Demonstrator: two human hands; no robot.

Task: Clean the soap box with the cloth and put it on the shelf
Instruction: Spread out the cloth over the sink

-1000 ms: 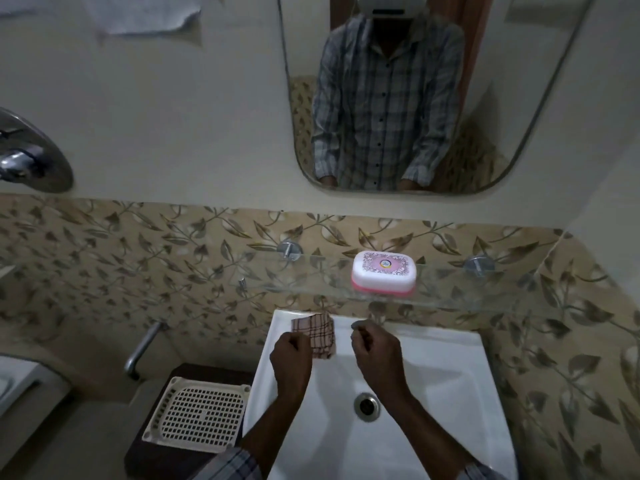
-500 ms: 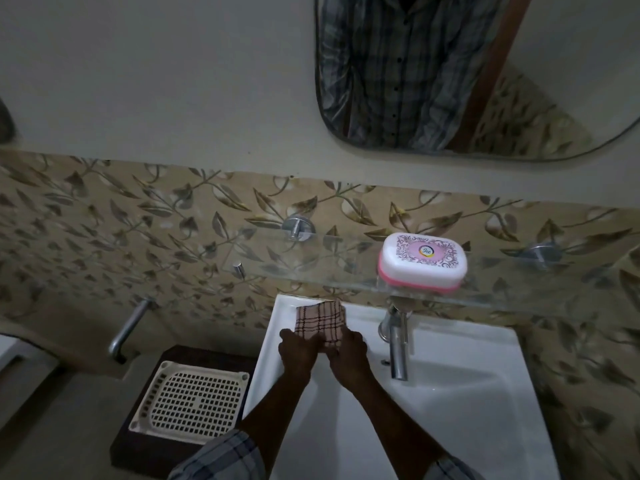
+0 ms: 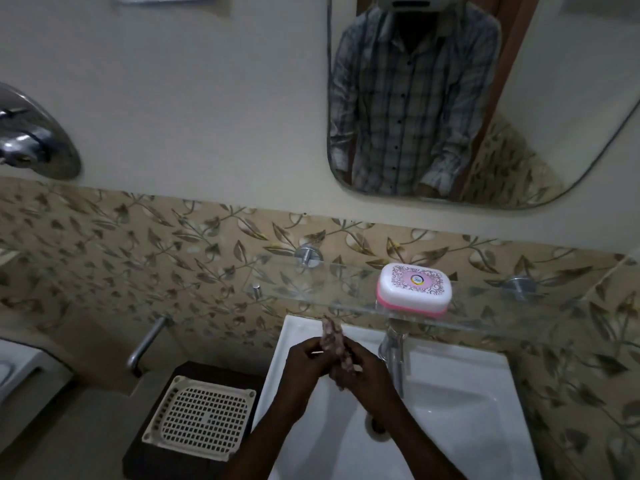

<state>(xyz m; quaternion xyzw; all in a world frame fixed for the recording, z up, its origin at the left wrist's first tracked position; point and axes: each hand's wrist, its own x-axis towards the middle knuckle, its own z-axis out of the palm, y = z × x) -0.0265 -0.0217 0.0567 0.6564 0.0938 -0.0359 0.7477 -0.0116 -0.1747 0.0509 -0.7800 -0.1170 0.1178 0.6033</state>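
Judging from the head view, the soap box (image 3: 414, 287) looked light, rigid, smooth plastic, likely slick if wet; best gripped across its short width at the pink base. It sat lid-up on the glass shelf (image 3: 329, 289) above the sink (image 3: 467, 403), long axis left-right along the wall (image 3: 173, 258). Both the left hand (image 3: 304, 358) and right hand (image 3: 362, 372) had fingers curled round the bunched, limp cloth (image 3: 331, 336) over the sink.
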